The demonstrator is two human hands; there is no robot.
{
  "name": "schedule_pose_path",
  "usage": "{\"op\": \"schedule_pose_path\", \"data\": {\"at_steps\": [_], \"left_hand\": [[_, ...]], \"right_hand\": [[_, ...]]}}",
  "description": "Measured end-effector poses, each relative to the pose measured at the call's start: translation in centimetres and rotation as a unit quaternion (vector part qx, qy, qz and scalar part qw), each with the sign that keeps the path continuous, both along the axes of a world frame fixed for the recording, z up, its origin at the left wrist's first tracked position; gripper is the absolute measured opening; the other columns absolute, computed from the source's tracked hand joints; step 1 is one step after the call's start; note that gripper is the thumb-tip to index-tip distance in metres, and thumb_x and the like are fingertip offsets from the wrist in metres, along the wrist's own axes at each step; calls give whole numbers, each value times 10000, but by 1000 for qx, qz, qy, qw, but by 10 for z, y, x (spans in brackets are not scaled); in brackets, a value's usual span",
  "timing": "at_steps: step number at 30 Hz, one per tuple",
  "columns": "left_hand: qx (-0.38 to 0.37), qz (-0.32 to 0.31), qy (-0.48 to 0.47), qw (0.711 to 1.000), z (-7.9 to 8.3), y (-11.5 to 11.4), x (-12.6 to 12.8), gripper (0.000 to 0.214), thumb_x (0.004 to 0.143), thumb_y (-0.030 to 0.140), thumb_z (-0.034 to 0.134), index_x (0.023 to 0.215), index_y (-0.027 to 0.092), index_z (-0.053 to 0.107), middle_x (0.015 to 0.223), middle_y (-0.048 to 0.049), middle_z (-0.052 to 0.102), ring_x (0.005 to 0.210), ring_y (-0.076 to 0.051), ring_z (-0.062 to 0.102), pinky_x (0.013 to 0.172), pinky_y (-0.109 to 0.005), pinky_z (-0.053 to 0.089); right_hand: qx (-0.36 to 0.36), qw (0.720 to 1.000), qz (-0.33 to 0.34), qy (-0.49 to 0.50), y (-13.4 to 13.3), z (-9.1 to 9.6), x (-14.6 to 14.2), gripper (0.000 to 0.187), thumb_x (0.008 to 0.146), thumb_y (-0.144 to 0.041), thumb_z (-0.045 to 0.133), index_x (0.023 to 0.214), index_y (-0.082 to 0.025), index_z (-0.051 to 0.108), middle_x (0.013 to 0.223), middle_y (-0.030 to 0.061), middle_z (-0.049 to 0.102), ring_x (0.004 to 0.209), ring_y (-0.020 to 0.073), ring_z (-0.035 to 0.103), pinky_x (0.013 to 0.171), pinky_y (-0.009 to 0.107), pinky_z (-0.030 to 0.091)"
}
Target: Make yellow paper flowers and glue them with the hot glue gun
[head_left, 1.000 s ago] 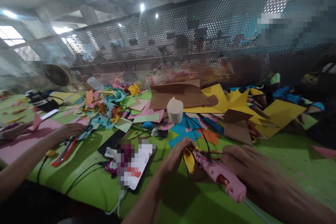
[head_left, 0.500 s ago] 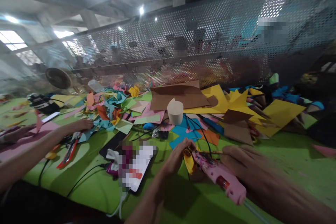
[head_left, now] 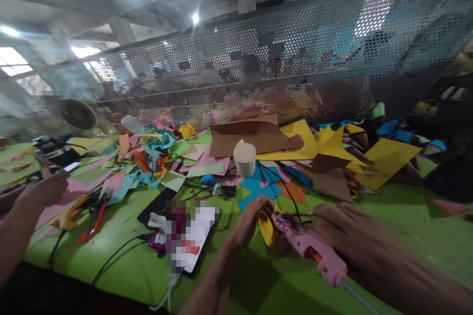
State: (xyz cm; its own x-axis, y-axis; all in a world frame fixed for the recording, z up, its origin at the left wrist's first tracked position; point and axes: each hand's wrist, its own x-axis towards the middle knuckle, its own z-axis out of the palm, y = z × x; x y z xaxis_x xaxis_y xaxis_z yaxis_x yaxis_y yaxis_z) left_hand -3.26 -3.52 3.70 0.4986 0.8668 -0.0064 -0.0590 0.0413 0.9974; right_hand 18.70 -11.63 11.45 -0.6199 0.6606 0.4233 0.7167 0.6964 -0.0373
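My left hand (head_left: 249, 224) is closed on a curled yellow paper piece (head_left: 266, 229), with its fingertips near the nozzle of a pink hot glue gun (head_left: 312, 248). My right hand (head_left: 340, 226) is closed behind the gun, whose handle is hidden. A clear glue stick (head_left: 358, 298) sticks out of the gun's rear end. A thin brownish stick (head_left: 306, 213) runs from my right fingertips toward the nozzle. Something brown, partly hidden, lies below the yellow paper.
Another person's hand (head_left: 46, 189) is at the left. Red-handled pliers (head_left: 94, 221), a phone (head_left: 201, 236) and charging cables lie on the green table (head_left: 121, 266). A cream paper roll (head_left: 244, 160) stands before brown sheets (head_left: 247, 140) and colored paper scraps (head_left: 158, 145).
The other person's hand has drawn back left from the pliers, and a yellow object by them now shows more fully. My hands and the glue gun have hardly moved.
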Motion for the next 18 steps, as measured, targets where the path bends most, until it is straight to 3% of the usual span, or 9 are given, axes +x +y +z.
{"op": "schedule_pose_path", "data": {"at_steps": [11, 18], "left_hand": [[40, 3, 18, 999, 0, 2, 1, 470, 960, 565, 383, 756, 176, 550, 760, -6, 486, 730, -154, 420, 726, -289, 359], [53, 29, 3, 998, 2, 1, 4, 511, 922, 635, 422, 761, 174, 572, 744, -17, 522, 711, -163, 450, 695, -290, 371]], "right_hand": [[-20, 1000, 0, -2, 0, 7, -6, 191, 970, -164, 429, 832, -215, 551, 803, 45, 590, 608, 187, 509, 561, 319, 369], [-22, 1000, -18, -7, -2, 11, -4, 189, 935, -138, 463, 799, -215, 568, 777, 47, 602, 603, 183, 515, 551, 303, 391]]}}
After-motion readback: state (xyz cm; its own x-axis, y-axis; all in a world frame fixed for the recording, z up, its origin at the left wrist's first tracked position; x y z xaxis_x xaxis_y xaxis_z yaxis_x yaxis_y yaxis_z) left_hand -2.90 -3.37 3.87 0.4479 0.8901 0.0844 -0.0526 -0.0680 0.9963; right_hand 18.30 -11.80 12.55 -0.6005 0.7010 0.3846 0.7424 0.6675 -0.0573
